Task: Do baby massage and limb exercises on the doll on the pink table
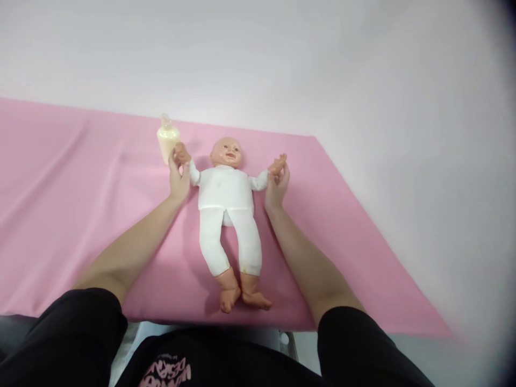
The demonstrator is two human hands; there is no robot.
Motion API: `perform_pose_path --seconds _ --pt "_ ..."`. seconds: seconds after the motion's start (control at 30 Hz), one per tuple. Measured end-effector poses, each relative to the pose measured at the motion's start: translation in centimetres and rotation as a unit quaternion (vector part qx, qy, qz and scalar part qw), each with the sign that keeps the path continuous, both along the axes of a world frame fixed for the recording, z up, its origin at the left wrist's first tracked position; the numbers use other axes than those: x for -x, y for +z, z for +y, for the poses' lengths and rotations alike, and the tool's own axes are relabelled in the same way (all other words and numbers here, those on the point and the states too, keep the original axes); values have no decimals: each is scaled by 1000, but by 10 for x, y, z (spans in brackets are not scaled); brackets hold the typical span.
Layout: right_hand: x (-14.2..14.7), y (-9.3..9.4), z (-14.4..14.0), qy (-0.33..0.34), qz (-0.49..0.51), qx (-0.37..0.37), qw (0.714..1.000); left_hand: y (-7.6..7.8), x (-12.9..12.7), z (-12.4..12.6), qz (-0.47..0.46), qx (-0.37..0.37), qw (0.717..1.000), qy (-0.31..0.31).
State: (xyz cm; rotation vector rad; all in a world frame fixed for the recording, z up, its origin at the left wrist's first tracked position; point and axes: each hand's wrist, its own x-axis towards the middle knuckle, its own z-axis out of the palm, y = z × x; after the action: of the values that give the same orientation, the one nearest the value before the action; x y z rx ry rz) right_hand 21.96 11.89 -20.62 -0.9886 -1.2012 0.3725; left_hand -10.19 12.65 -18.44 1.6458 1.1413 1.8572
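Observation:
A baby doll (226,193) in white top and trousers lies on its back on a pink cloth (80,183), head away from me, bare feet toward me. My left hand (178,180) grips the doll's hand on the left side, held out and up. My right hand (276,188) grips the doll's other hand, also spread outward. A baby bottle (166,138) with pale milky content stands upright just behind my left hand, close to it; I cannot tell whether they touch.
The pink cloth covers the table up to a white wall (282,59) at the back. Its right edge (363,204) runs diagonally toward me. My black sleeves and dark shirt fill the bottom of the view.

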Motion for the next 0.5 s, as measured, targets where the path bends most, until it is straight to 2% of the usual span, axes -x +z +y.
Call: perform_pose_path --seconds 0.17,0.3,0.4,0.5 --pt "19 12 -20 44 -132 10 990 6 -9 -11 168 -21 985 -39" --pt "26 15 -22 79 -268 -31 960 7 -14 -13 292 0 955 -56" --pt "27 17 -21 93 -304 -37 947 7 -18 -14 336 19 938 -80" --pt "26 16 -21 88 -299 -31 950 7 -19 -15 327 28 942 -70"
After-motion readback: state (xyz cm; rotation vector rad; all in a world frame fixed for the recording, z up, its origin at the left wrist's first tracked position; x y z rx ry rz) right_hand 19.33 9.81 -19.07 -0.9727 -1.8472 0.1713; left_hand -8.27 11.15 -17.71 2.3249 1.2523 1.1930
